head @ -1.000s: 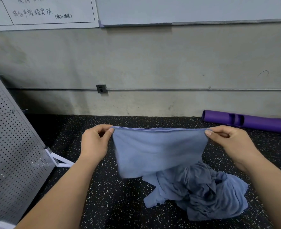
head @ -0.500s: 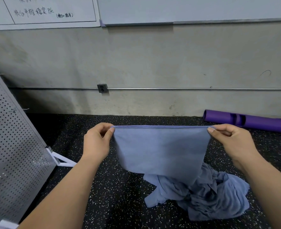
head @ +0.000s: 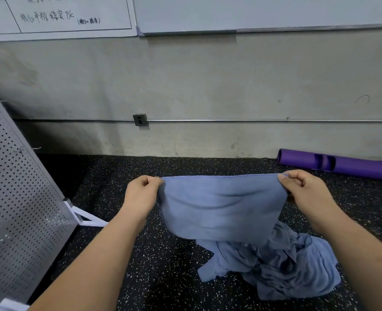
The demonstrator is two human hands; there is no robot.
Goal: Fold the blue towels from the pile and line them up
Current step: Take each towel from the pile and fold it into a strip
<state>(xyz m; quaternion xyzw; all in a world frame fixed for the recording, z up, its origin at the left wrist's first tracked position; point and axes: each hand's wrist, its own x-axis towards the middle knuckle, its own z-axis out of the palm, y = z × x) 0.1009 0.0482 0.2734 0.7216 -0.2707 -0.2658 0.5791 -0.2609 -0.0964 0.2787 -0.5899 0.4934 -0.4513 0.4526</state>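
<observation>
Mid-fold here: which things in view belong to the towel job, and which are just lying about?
Job: held towel, towel pile, left hand, right hand.
Lying about: purple tube, pegboard, wall socket, whiteboard.

The left hand (head: 140, 195) and right hand (head: 306, 190) edged closer, slackening the blue towel (head: 221, 207).

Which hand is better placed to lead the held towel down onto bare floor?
Probably the left hand. Both hands pinch the towel by its top corners, but bare floor lies below the left one, while the pile lies below the right hand.
</observation>
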